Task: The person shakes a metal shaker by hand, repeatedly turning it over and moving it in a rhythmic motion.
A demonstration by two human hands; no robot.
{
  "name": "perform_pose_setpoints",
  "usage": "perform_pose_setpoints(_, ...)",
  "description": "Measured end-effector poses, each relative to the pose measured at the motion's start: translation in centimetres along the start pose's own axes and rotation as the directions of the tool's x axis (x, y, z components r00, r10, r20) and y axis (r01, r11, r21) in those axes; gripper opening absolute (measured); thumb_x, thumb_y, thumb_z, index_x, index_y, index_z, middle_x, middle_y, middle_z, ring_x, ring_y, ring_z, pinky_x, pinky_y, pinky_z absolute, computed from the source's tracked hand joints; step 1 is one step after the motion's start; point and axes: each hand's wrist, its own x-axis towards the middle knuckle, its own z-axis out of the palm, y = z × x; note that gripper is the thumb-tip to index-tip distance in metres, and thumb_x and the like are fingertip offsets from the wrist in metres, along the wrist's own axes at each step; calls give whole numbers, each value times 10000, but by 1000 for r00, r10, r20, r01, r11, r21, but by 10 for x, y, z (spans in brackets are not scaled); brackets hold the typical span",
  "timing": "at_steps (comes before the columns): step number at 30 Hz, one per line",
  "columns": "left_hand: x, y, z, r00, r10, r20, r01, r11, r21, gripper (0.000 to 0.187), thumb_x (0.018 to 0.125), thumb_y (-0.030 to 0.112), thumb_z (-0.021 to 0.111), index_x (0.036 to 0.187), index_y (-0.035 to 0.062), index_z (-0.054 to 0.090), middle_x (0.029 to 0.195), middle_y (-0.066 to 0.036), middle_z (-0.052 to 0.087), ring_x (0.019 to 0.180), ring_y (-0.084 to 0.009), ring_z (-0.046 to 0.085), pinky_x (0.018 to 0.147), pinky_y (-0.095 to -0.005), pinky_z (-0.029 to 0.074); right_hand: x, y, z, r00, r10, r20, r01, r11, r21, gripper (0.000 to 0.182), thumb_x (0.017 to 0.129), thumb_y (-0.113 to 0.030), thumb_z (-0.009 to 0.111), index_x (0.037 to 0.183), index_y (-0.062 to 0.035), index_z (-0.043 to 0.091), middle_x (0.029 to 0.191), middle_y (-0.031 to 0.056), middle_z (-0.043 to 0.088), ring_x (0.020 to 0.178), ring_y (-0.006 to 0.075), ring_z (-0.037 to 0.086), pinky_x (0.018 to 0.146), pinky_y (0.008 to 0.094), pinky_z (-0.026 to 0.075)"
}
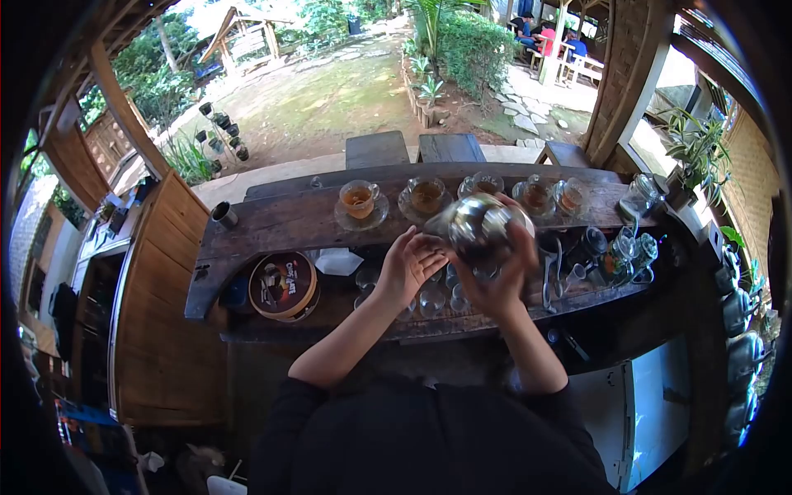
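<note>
My right hand (505,276) grips a shiny, rounded metal pot (477,227), smeared by motion and raised over the wooden counter. Beside it, my left hand (406,268) is open, palm up with the fingers apart, its fingertips close to the pot's left side. Behind the pot, a row of glass cups on saucers lines the raised shelf. A cup of amber drink (358,200) stands at the left of the row, with a darker one (426,195) next to it. The pot partly covers another cup (483,183). Upside-down glasses (431,302) show beneath my hands.
On the lower counter lies a round box (283,285) at left, with glass mugs (643,247) at right. A metal tumbler (223,215) and a glass jar (641,196) stand at the shelf's ends. Stools (376,150) are beyond. People (546,37) sit far off.
</note>
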Motion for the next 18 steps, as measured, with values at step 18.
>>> perform_pose_setpoints(18, -28, 4, 36, 974, 114, 194, -145, 978, 152, 563, 970, 438, 329, 1289, -7, 462, 1310, -173, 512, 1221, -280, 484, 1085, -422, 282, 18, -60, -69, 874, 464, 142, -484, 811, 327, 897, 709, -240, 768, 1373, -104, 181, 1304, 296, 380, 1187, 409, 472, 982, 479, 434)
